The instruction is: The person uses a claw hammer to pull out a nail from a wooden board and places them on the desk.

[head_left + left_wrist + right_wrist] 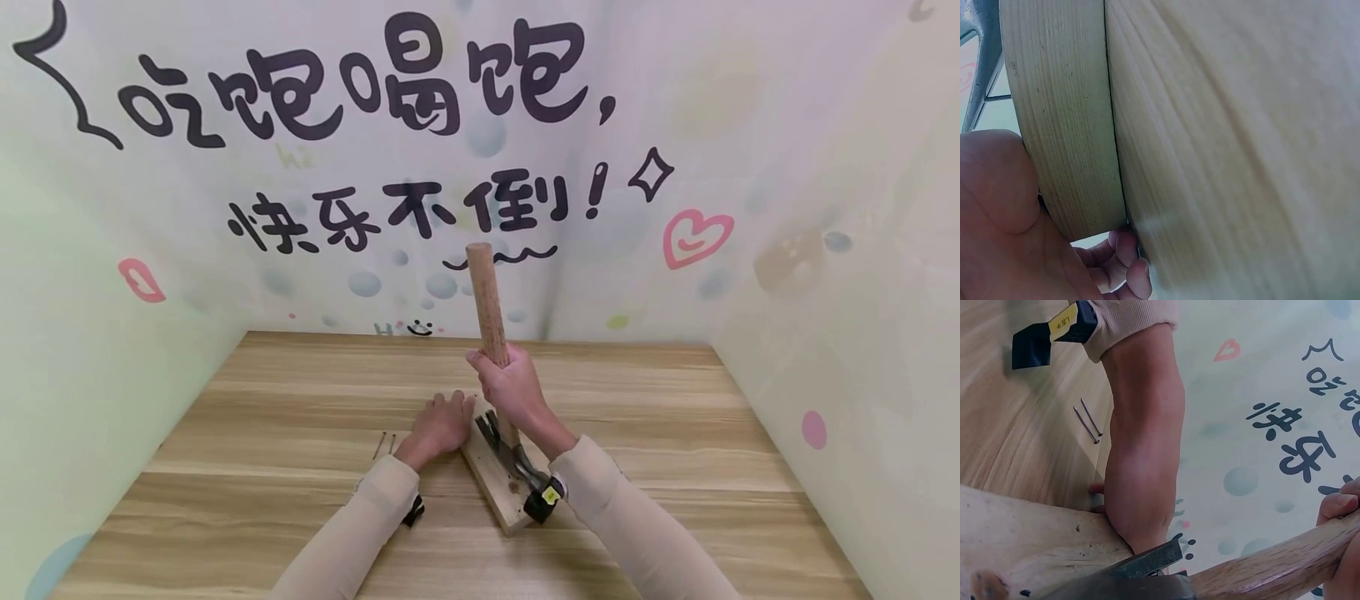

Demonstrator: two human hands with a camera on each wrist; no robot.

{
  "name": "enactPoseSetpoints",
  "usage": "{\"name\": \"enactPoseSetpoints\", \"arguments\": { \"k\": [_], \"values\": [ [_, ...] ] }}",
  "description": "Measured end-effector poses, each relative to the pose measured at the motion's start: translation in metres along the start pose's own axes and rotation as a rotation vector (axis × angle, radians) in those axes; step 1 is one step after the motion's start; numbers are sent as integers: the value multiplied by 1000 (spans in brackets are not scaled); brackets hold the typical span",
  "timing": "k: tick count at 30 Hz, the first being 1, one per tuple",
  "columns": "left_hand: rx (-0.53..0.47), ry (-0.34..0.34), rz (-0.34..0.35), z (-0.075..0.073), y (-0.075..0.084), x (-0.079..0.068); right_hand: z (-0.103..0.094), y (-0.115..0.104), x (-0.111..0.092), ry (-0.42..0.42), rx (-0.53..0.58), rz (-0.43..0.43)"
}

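Note:
A claw hammer (487,300) with a wooden handle stands with its handle pointing up and its metal head (519,468) over a pale wooden board (487,481). My right hand (517,387) grips the handle around its middle. Whether the claw holds a nail is hidden. My left hand (441,423) holds the far end of the board, with its thumb side over the top and its fingers (1124,247) curled at the end face. On the board's top, a knot (990,584) and small dark marks show in the right wrist view.
Two loose nails (1088,422) lie side by side on the wood-grain table (247,467), left of my left hand. Black cameras sit on both wrists, the right one (543,500) with a yellow label. A printed backdrop (337,275) rises behind the table and at both sides.

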State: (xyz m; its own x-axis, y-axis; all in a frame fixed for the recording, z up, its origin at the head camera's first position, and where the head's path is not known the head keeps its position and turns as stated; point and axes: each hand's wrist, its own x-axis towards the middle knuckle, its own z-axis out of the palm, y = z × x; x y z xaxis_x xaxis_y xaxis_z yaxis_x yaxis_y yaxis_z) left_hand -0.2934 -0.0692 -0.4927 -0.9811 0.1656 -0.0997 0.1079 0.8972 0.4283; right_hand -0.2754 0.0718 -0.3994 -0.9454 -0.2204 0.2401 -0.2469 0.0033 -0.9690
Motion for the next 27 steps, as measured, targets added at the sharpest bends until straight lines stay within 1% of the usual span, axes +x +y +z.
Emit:
{"name": "enactPoseSetpoints", "arguments": {
  "k": [8, 14, 17, 22, 24, 27],
  "values": [
    [-6, -1, 6, 0, 0, 0, -3, -1, -6, -11, 7, -37],
    [3, 5, 10, 1, 1, 1, -7, -2, -17, 14, 15, -69],
    [2, 6, 2, 1, 2, 0, -9, -2, -26, 27, 21, -116],
    [5, 16, -5, 1, 3, -1, -13, -2, -41, 60, 50, -228],
    [5, 27, -1, 1, 3, -2, -15, -3, -45, 70, 72, -258],
    [7, 39, 5, 1, 4, -3, -17, -4, -47, 73, 109, -280]
  ]
}}
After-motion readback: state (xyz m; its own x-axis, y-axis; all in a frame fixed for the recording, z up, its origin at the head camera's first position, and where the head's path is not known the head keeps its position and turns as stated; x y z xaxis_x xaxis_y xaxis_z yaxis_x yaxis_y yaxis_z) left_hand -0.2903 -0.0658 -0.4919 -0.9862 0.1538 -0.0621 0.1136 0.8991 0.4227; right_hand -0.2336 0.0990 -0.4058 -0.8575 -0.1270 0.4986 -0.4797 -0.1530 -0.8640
